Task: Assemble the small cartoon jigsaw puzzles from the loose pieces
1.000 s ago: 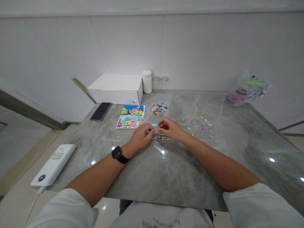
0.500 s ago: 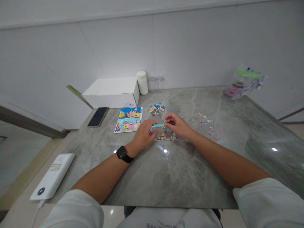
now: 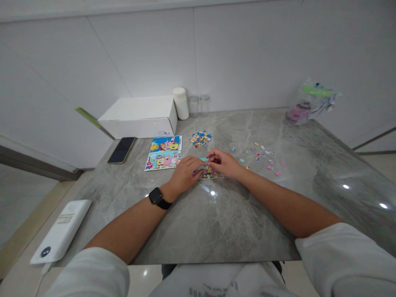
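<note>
A small, partly assembled cartoon jigsaw puzzle (image 3: 213,176) lies flat on the table between my hands. Over its left side rests my left hand (image 3: 185,172), open, with the thumb apart from the stretched fingers. My right hand (image 3: 225,163) reaches in from the right, thumb and forefinger pinched together above the puzzle's upper part. Whatever is between those fingertips is too small to make out. Both hands cover much of the puzzle. Loose puzzle pieces (image 3: 270,167) lie scattered to the right, and a heap of pieces (image 3: 200,139) sits beyond the hands.
Left of the puzzle lie cartoon picture cards (image 3: 163,160) and a phone (image 3: 121,150). A white box (image 3: 139,117), a white bottle (image 3: 181,104) and two clear glasses (image 3: 203,105) stand by the wall. A plastic bag (image 3: 309,103) sits back right; a white power bank (image 3: 62,231), front left.
My right hand has moved slightly left across the puzzle, closer to my left hand, still pinched. The left hand stays on the puzzle's left side. The whole view has shifted a little.
</note>
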`<state>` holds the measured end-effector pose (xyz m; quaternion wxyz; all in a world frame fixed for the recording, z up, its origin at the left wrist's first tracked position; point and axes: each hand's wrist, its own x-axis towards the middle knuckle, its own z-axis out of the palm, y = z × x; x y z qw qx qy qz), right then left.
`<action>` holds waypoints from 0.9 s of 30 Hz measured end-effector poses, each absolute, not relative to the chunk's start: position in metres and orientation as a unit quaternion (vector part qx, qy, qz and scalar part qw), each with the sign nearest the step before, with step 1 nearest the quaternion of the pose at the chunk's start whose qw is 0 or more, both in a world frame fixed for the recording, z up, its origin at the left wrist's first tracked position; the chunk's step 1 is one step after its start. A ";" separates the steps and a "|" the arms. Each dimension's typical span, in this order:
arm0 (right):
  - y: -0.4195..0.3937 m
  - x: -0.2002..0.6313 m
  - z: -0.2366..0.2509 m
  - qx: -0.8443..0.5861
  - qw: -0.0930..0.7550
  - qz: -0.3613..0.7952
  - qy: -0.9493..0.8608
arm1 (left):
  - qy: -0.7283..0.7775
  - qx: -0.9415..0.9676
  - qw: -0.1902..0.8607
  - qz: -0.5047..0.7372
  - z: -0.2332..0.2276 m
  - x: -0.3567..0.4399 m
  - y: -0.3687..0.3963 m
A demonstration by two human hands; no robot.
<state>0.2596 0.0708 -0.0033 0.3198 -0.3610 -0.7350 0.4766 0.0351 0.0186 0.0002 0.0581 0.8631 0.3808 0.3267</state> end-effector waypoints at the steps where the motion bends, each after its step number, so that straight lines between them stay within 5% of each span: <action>1: 0.071 0.260 -0.004 -0.360 0.320 0.477 -0.735 | 0.377 0.864 0.052 0.329 0.000 0.035 0.019; 11: 0.073 0.258 -0.007 -0.366 0.315 0.462 -0.744 | 0.378 0.866 0.034 0.325 -0.002 0.038 0.020; 17: 0.082 0.271 0.005 -0.396 0.320 0.260 -0.820 | 0.406 0.855 0.075 0.315 -0.006 0.039 0.023; 27: 0.084 0.281 0.001 -0.330 0.160 0.113 -0.923 | 0.426 0.855 0.098 0.281 -0.007 0.047 0.029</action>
